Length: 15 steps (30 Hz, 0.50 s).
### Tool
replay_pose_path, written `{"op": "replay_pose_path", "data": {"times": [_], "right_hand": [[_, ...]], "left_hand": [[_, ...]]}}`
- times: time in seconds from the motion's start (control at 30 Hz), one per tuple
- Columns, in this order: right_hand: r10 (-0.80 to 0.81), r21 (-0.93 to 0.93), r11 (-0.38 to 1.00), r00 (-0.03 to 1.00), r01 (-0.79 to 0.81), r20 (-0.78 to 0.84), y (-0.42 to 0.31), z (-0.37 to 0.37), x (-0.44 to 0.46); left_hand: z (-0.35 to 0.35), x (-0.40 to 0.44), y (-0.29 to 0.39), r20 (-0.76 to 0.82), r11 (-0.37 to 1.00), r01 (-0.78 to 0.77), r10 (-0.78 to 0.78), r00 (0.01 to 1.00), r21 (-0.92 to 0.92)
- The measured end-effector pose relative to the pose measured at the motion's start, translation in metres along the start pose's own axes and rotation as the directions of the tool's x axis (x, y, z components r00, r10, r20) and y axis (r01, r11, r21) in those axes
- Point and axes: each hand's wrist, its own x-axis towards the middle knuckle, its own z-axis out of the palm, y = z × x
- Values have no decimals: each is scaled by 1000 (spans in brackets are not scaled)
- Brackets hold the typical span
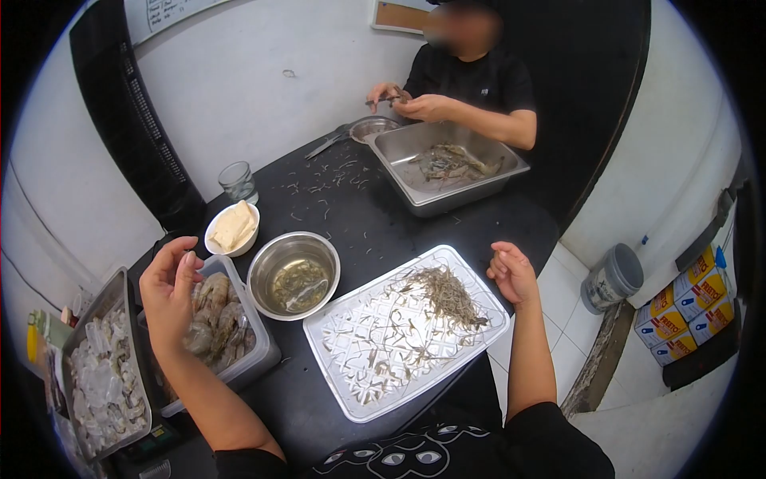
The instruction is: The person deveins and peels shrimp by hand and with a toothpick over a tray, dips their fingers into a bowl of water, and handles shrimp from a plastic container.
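My left hand (171, 291) is raised over the near edge of a clear plastic container (267, 351) of whole shrimp (215, 307). Its fingers are bent but apart, and nothing shows between them. Just off the right edge of a white tray (363, 403), my right hand (513, 273) is closed, its fingers curled; whatever they may hold is hidden. Thin shrimp feelers and legs lie across the tray, with a brown clump (448, 294) at its upper right. Between container and tray stands a steel bowl (331, 275) with cloudy liquid and scraps.
Across the black table (343, 219), a person (479, 88) handles a shrimp above a steel pan (435, 199). Scissors (325, 145), a glass (238, 182) and a white bowl (254, 235) stand farther back. At left is a tray of iced shrimp (104, 375); a grey bucket (613, 279) is right.
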Motion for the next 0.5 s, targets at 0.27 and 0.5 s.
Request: {"op": "replay_pose_path", "data": {"times": [0.27, 0.5], "right_hand": [[-11, -6, 1000, 1000, 11, 0, -1, 2, 0], [-14, 1, 1000, 1000, 14, 9, 0, 1, 0]], "left_hand": [[-2, 1, -8, 26, 1000, -12, 12, 1000, 14], [-2, 1, -7, 25, 1000, -19, 18, 1000, 25]]}}
